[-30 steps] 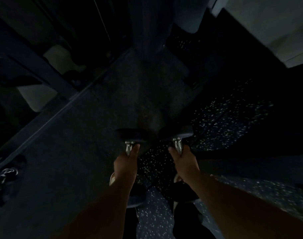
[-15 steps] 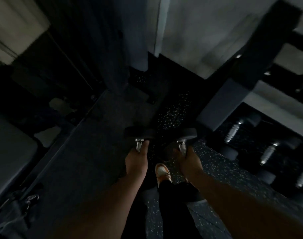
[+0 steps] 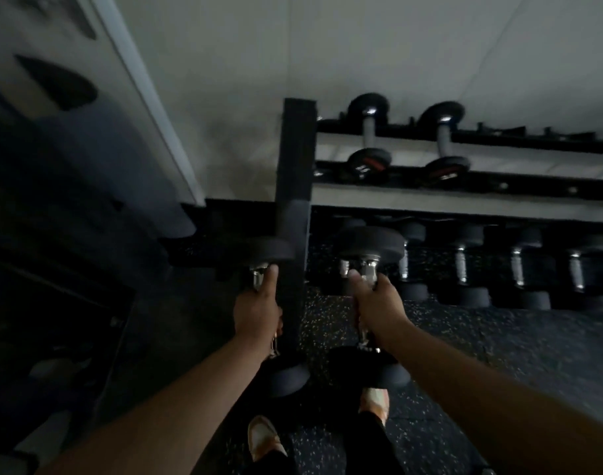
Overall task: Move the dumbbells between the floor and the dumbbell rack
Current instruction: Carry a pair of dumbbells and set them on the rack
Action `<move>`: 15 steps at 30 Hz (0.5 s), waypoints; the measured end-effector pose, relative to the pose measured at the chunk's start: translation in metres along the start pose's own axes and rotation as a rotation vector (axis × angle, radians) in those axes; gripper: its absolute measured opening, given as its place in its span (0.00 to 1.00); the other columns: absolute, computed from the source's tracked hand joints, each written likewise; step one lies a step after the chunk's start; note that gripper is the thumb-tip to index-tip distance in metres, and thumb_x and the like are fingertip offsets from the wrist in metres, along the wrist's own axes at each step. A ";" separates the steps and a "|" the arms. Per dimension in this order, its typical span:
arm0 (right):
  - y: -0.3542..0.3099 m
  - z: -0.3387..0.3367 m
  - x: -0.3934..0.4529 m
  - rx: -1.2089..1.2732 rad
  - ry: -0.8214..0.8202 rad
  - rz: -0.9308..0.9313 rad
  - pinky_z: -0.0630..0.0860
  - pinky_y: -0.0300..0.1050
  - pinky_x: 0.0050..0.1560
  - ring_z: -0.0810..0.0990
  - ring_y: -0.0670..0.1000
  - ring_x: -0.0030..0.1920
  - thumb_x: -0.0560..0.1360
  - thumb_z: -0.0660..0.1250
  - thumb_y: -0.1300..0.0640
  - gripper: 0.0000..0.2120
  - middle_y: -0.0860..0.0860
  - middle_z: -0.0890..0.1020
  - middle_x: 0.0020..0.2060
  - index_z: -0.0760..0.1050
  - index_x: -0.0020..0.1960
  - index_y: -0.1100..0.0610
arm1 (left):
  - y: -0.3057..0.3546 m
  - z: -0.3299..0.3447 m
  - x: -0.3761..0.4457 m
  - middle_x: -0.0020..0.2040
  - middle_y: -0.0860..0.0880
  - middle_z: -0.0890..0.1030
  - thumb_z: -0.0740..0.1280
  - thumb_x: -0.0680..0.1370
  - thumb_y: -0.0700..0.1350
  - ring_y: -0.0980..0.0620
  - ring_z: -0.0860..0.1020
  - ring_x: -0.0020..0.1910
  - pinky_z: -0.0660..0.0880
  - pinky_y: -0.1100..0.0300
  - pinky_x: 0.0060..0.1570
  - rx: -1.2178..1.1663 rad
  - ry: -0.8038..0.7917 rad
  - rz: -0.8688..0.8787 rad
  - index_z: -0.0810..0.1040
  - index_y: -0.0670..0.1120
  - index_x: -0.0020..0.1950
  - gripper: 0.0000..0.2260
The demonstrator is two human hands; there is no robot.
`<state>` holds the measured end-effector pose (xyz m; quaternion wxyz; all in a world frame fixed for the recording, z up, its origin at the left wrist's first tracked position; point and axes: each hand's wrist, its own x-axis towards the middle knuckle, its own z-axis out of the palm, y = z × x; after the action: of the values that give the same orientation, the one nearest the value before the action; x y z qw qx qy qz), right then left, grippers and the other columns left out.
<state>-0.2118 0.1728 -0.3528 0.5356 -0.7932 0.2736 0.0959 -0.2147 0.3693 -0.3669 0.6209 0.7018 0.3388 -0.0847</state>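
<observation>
My left hand is closed around the chrome handle of a black dumbbell, carried off the floor in front of the rack's left upright. My right hand grips the handle of a second black dumbbell, also in the air, in front of the lower shelf. The dumbbell rack stands ahead against the wall. Two small dumbbells lie on its upper shelf. Several larger dumbbells fill the lower shelf to the right.
The speckled rubber floor stretches to the right in front of the rack. My two shoes stand just below the held weights. A pale machine frame and dark equipment crowd the left side. The scene is dim.
My view has swung right and up toward the rack, which now faces me. Both hands still carry their dumbbells, now closer to the rack's left end.
</observation>
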 end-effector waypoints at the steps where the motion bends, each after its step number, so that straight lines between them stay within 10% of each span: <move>1: -0.002 -0.019 -0.002 0.026 0.027 0.004 0.79 0.53 0.49 0.82 0.54 0.43 0.73 0.66 0.38 0.18 0.51 0.83 0.42 0.75 0.50 0.53 | 0.008 0.014 -0.011 0.19 0.49 0.72 0.65 0.67 0.72 0.50 0.70 0.17 0.67 0.60 0.18 0.003 -0.031 0.022 0.74 0.43 0.33 0.30; 15: 0.014 -0.315 0.067 0.138 0.185 -0.028 0.75 0.44 0.27 0.78 0.52 0.25 0.73 0.67 0.41 0.17 0.53 0.80 0.30 0.72 0.44 0.55 | 0.093 0.299 -0.131 0.20 0.47 0.72 0.67 0.73 0.65 0.50 0.69 0.16 0.66 0.63 0.16 0.029 -0.288 0.112 0.76 0.37 0.40 0.29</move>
<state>-0.2078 -0.1374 -0.2657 0.5625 -0.7637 0.3167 -0.0040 -0.1690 0.0434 -0.2845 0.6565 0.7091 0.2055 -0.1546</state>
